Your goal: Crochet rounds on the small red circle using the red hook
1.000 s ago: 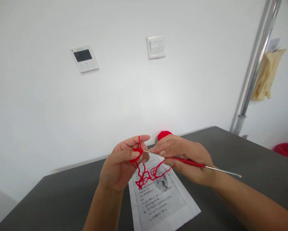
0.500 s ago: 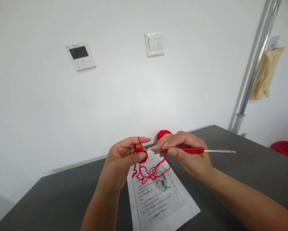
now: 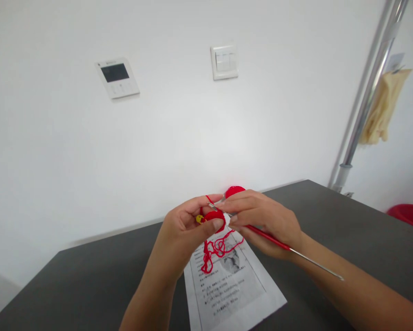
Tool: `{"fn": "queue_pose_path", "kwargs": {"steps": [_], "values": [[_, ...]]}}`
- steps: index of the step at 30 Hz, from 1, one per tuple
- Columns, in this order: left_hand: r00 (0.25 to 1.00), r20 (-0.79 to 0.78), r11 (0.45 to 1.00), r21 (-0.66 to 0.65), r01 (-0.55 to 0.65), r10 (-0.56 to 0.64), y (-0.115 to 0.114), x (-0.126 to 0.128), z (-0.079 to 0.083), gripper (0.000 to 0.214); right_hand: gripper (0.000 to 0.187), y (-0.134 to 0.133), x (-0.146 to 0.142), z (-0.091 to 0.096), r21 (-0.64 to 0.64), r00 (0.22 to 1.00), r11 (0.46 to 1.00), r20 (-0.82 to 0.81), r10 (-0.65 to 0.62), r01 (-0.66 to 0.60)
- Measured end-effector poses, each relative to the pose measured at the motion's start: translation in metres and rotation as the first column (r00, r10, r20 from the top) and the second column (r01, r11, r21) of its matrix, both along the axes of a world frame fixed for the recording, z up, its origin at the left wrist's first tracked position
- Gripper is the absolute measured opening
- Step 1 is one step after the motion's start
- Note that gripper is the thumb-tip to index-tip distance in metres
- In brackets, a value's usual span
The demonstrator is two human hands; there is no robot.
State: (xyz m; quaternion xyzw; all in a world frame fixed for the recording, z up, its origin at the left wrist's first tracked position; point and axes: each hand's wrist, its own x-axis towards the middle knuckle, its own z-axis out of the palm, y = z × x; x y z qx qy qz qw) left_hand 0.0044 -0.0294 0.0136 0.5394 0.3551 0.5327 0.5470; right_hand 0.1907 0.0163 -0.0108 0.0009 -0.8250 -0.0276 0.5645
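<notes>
My left hand pinches a small red crocheted piece with a yellow marker on it; red yarn runs over its forefinger. My right hand grips a crochet hook with a red handle and a metal shaft, its tip at the red piece. Loose red yarn hangs from the piece in loops over a printed sheet of paper. Both hands are held above the dark table.
A red ball of yarn lies on the table behind my right hand, near the wall. On the wall are a small screen panel and a light switch. A metal pole with hanging gloves stands at right; a red basin lies below it.
My two hands have drawn closer together. The hook's tail end swung down from level to pointing lower right, and the red piece shifted a little to the right.
</notes>
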Motion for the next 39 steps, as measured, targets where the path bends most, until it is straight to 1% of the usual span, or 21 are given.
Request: {"fn": "queue_pose_path", "kwargs": {"steps": [2, 3, 4, 6, 8, 10, 11, 12, 16, 17, 19, 23, 26, 30, 33, 34, 36, 39], "values": [[0.999, 0.019, 0.999, -0.009, -0.039, 0.039, -0.003, 0.002, 0.002, 0.026, 0.009, -0.003, 0.000, 0.000, -0.142, 0.997, 0.988, -0.050, 0.055, -0.061], [0.997, 0.023, 0.998, -0.012, -0.069, 0.069, -0.005, 0.004, 0.002, 0.024, 0.009, -0.004, 0.000, 0.000, -0.222, 0.992, 0.969, -0.080, 0.096, -0.111], [0.994, 0.026, 0.995, -0.010, -0.103, 0.103, -0.006, 0.005, 0.003, 0.021, 0.009, -0.005, 0.000, -0.001, -0.299, 0.984, 0.940, -0.112, 0.138, -0.166], [0.985, 0.027, 0.986, 0.008, -0.169, 0.169, -0.008, 0.006, 0.004, 0.017, 0.009, -0.005, -0.002, -0.003, -0.423, 0.961, 0.865, -0.174, 0.215, -0.270], [0.979, 0.018, 0.979, 0.031, -0.203, 0.202, -0.009, 0.007, 0.005, 0.014, 0.009, -0.004, -0.003, -0.005, -0.493, 0.936, 0.797, -0.228, 0.270, -0.350], [0.977, -0.002, 0.976, 0.048, -0.214, 0.214, -0.008, 0.006, 0.005, 0.015, 0.010, -0.003, -0.004, -0.006, -0.517, 0.915, 0.756, -0.265, 0.305, -0.402], [0.977, -0.016, 0.975, 0.055, -0.214, 0.215, -0.007, 0.005, 0.005, 0.017, 0.011, -0.002, -0.004, -0.007, -0.516, 0.910, 0.750, -0.274, 0.312, -0.413], [0.977, -0.032, 0.976, 0.063, -0.210, 0.212, -0.006, 0.004, 0.005, 0.019, 0.012, -0.001, -0.005, -0.007, -0.506, 0.909, 0.756, -0.280, 0.310, -0.414], [0.980, -0.073, 0.979, 0.099, -0.178, 0.185, -0.003, -0.001, 0.004, 0.020, 0.015, 0.002, -0.005, -0.009, -0.448, 0.937, 0.831, -0.260, 0.232, -0.331], [0.981, -0.075, 0.981, 0.100, -0.168, 0.176, -0.002, -0.002, 0.004, 0.020, 0.015, 0.002, -0.004, -0.009, -0.440, 0.943, 0.843, -0.253, 0.216, -0.311], [0.984, -0.073, 0.983, 0.093, -0.158, 0.165, -0.002, -0.004, 0.004, 0.020, 0.014, 0.003, -0.004, -0.010, -0.439, 0.949, 0.850, -0.242, 0.201, -0.292], [0.984, -0.069, 0.983, 0.088, -0.160, 0.166, -0.003, -0.005, 0.004, 0.019, 0.010, 0.002, -0.002, -0.011, -0.466, 0.946, 0.829, -0.237, 0.219, -0.309], [0.977, -0.087, 0.978, 0.095, -0.186, 0.194, -0.005, -0.003, 0.006, 0.019, 0.008, 0.004, 0.000, -0.010, -0.497, 0.933, 0.792, -0.244, 0.266, -0.356], [0.962, -0.131, 0.968, 0.101, -0.229, 0.241, -0.007, -0.002, 0.008, 0.021, 0.004, 0.008, 0.001, -0.008, -0.550, 0.888, 0.698, -0.285, 0.360, -0.459], [0.945, -0.173, 0.958, 0.126, -0.258, 0.278, -0.009, -0.003, 0.009, 0.021, 0.008, 0.010, 0.004, -0.006, -0.590, 0.860, 0.630, -0.284, 0.424, -0.505], [0.940, -0.195, 0.957, 0.138, -0.257, 0.280, -0.009, -0.004, 0.008, 0.022, 0.009, 0.011, 0.006, -0.005, -0.596, 0.857, 0.623, -0.265, 0.442, -0.506], [0.928, -0.233, 0.953, 0.163, -0.256, 0.289, -0.008, -0.006, 0.008, 0.021, 0.011, 0.011, 0.010, -0.003, -0.598, 0.862, 0.639, -0.203, 0.464, -0.485], [0.915, -0.262, 0.947, 0.184, -0.265, 0.307, -0.008, -0.006, 0.007, 0.023, 0.009, 0.009, 0.017, 0.001, -0.575, 0.887, 0.704, -0.086, 0.455, -0.417]]}}
